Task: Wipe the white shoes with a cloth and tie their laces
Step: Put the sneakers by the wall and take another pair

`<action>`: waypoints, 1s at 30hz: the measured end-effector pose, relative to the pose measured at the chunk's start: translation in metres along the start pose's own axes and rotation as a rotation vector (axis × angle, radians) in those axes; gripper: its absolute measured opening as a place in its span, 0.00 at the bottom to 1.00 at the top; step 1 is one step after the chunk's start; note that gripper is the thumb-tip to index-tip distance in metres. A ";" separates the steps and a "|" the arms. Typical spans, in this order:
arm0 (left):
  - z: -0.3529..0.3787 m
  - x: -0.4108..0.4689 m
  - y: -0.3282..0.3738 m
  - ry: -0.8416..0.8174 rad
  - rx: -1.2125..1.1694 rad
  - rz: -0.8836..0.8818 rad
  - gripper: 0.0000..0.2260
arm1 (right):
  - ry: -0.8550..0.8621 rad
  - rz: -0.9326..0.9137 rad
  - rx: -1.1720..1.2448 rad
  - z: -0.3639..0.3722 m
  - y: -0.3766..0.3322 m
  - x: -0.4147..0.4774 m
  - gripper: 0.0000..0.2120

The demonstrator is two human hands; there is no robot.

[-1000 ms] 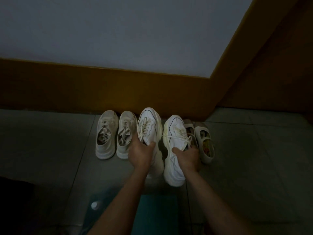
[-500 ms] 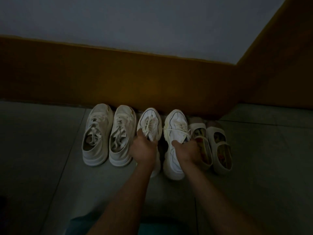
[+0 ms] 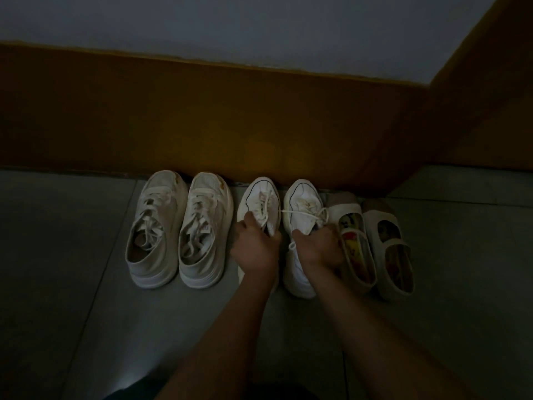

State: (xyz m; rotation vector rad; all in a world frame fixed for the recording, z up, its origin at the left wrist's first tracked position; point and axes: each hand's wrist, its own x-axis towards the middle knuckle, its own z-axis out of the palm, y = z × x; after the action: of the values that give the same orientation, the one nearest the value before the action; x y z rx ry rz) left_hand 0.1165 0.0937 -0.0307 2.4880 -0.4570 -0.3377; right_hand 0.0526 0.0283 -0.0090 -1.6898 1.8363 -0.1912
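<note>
- Head view: two white lace-up trainers with thin dark outlines are standing toe-first against the brown skirting band (image 3: 202, 116), in the middle of a row of shoes on the grey tiled floor (image 3: 57, 255).
- The left hand (image 3: 255, 249) is closing around the collar of the left outlined white trainer (image 3: 259, 197), fingers curled over its tongue.
- The right hand (image 3: 315, 246) is gripping the collar of the right outlined white trainer (image 3: 302, 200) in the same way; a loose cream lace (image 3: 300, 211) is running across between the two shoes.
- A pair of off-white canvas sneakers (image 3: 176, 229) is sitting farther along the skirting band on the left; two pale slip-on shoes with patterned insoles (image 3: 375, 243) are sitting on the right, the nearer one touching the right trainer.
- No cloth is showing, so the step in hand looks like taking hold of the pair, before any wiping or tying.
- The next move is probably calling for drawing both trainers away from the skirting band, clear of their neighbours, while minding the trailing lace.
</note>
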 end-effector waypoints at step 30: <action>-0.167 0.116 -0.078 -0.098 -0.119 -0.136 0.36 | -0.246 -0.488 -0.012 0.044 -0.122 -0.095 0.39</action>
State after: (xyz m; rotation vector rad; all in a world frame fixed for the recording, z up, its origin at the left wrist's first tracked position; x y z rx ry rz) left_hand 0.2970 0.1920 0.0415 2.3994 -0.2979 -0.5282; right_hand 0.1775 0.1101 0.0505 -2.0455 1.2302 -0.1629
